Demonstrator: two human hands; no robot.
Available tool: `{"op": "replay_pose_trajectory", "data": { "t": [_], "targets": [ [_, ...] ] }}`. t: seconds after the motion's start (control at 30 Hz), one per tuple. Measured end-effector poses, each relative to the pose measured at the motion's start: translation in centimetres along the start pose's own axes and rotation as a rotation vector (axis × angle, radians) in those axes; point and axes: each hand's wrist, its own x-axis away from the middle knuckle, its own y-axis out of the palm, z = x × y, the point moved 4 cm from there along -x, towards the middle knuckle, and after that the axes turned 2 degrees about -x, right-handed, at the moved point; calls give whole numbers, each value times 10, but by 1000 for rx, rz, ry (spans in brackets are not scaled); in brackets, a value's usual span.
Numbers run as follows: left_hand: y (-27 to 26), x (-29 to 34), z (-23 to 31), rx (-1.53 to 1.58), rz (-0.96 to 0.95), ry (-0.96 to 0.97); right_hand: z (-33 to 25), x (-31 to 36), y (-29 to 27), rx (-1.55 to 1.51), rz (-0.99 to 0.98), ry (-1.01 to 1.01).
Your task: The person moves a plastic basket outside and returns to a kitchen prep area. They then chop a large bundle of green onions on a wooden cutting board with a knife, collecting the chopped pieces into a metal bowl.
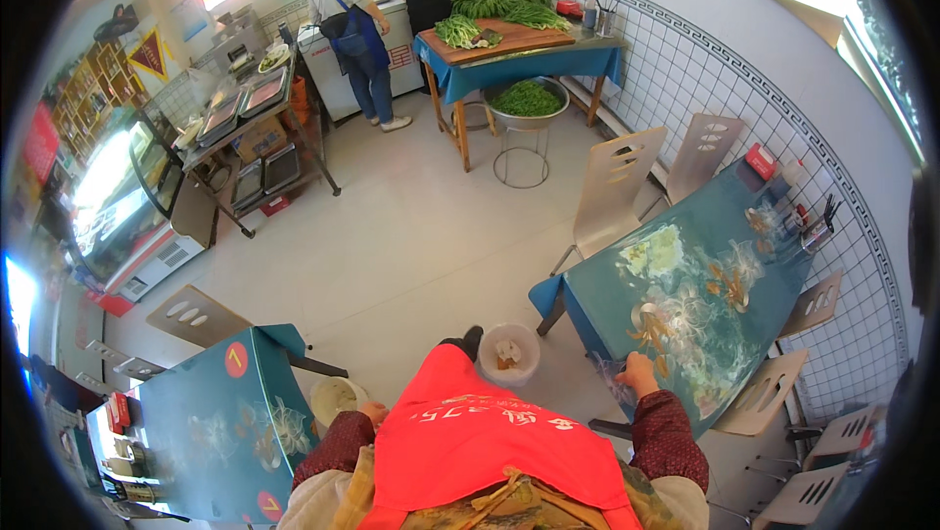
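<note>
My left hand (373, 414) is at the rim of a pale round tub (336, 395) beside the left table, fingers curled and appearing to grip it. The inside of the tub looks pale; what it holds is too small to tell. My right hand (638, 374) is at the near left corner of the right table, its fingers closed at the clear plastic table cover (613, 379) that hangs over the edge. Between my arms is my red apron (490, 442). Just beyond it on the floor stands a whitish waste bin (527, 366) with crumpled tissue inside.
The right table (607, 285) and left table (196, 403) flank me, with chairs (607, 187) around them. Farther off, a blue-draped table (548, 65) bears leafy greens, above a basin (529, 121) on a stand. Two people (345, 11) stand at a white chest (397, 41); metal racks (279, 104) are left.
</note>
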Motion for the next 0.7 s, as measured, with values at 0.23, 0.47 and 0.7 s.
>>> {"op": "replay_pose_trajectory", "data": {
  "t": [0.23,0.47,0.7],
  "targets": [
    [-23,-27,33,-85,30,22,-1,4,0,17,51,-28],
    [-26,-55,44,-23,-84,-18,0,9,-1,56,43,-9],
    [18,-151,-27,-725,-221,469,6,8,7,154,-117,-104]
  ]
}}
